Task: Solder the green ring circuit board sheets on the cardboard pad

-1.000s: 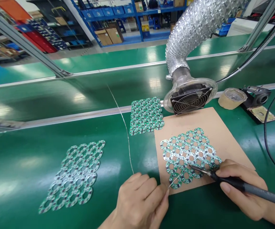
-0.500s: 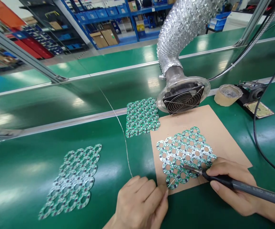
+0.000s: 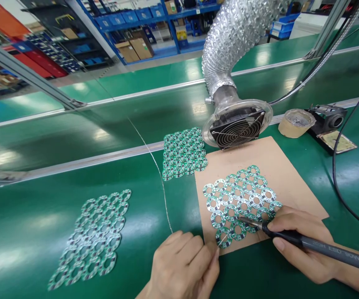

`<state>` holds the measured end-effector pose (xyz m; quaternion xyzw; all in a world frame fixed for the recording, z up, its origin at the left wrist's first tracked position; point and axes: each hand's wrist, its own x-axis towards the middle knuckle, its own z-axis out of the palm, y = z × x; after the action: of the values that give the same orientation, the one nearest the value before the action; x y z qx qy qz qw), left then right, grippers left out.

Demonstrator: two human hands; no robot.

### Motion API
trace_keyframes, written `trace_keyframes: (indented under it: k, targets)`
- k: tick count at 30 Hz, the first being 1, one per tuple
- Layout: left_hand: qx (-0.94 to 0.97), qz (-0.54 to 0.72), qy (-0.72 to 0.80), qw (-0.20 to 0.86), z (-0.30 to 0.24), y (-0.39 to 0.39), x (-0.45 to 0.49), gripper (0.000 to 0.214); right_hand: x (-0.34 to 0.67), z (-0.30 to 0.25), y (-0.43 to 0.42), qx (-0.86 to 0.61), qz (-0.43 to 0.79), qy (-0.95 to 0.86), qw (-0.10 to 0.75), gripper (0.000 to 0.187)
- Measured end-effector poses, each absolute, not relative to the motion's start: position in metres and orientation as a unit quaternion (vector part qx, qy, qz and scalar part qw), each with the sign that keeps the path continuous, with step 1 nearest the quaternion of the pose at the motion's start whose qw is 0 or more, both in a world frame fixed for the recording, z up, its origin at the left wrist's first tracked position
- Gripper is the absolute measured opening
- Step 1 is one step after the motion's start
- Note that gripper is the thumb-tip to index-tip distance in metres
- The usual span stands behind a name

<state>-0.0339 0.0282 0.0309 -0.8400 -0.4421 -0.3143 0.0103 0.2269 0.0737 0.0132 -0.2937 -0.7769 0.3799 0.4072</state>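
Note:
My right hand [image 3: 304, 245] grips a soldering iron [image 3: 319, 247] like a pen, its tip at the lower middle of a panel of ring-shaped circuit boards [image 3: 243, 205]. That panel lies on a sheet of brown cardboard [image 3: 294, 174]. My left hand [image 3: 182, 263] is closed, pinching a thin strand of solder wire [image 3: 164, 187]. A short end of the wire sticks out past the fingers over the panel's lower left ring. The rest trails up and away from the hand. Whether the iron's tip touches the board, I cannot tell.
Another ring-board panel [image 3: 94, 236] lies at left, and a stack of them [image 3: 184, 153] stands behind. A fume extractor [image 3: 240, 128] hangs over the cardboard's back edge. At right are a tape roll [image 3: 296, 123], an iron stand [image 3: 331, 124] and a black cable [image 3: 335, 178].
Both hands, the iron and the wire keep nearly the same place over the panel. The whole view has shifted very slightly; the iron seems turned a little in my right hand.

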Motion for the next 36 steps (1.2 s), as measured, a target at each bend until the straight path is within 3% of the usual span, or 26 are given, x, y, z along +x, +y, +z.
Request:
trace_keyframes:
  k: [36]
  targets:
    - [-0.839, -0.299, -0.454, 0.009, 0.030, 0.036, -0.025, 0.011, 0.225, 0.019, 0.075, -0.293, 0.366, -0.777, 0.420, 0.028]
